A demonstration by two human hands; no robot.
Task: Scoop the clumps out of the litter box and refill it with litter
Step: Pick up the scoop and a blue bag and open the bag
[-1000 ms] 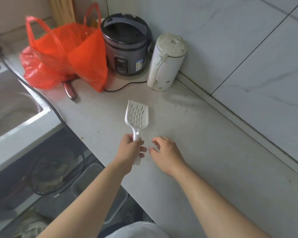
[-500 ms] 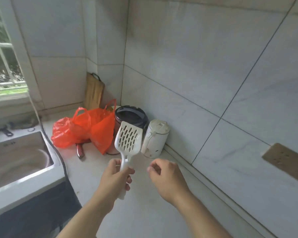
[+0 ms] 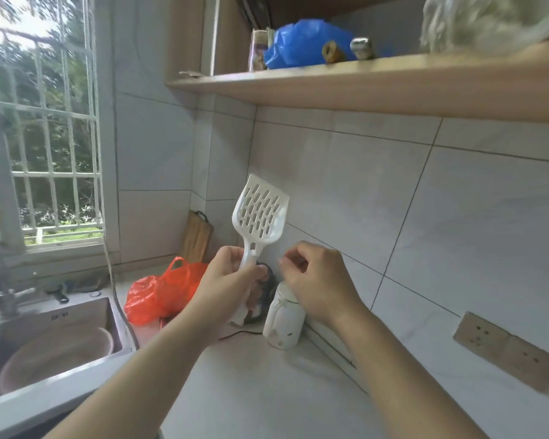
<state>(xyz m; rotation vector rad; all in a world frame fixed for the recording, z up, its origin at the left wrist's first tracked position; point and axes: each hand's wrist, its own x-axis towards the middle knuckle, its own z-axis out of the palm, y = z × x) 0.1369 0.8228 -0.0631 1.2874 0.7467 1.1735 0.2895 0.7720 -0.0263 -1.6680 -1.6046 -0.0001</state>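
Note:
A white slotted litter scoop (image 3: 260,213) stands upright in the air, blade up, in front of the tiled wall. My left hand (image 3: 232,280) is closed around its handle. My right hand (image 3: 317,280) hovers just to the right of the handle, fingers curled loosely with the thumb and forefinger close together, holding nothing. No litter box or litter is in view.
A white kettle (image 3: 282,321) and an orange plastic bag (image 3: 162,289) sit on the counter (image 3: 267,391) below my hands. A sink (image 3: 54,337) with a basin lies at the left. A wooden shelf (image 3: 362,83) with a blue bag hangs overhead. A wall socket (image 3: 504,350) is at the right.
My left hand has lifted the scoop from the counter up to chest height. The view has tilted up from the counter to the wall and shelf. My right hand rose alongside.

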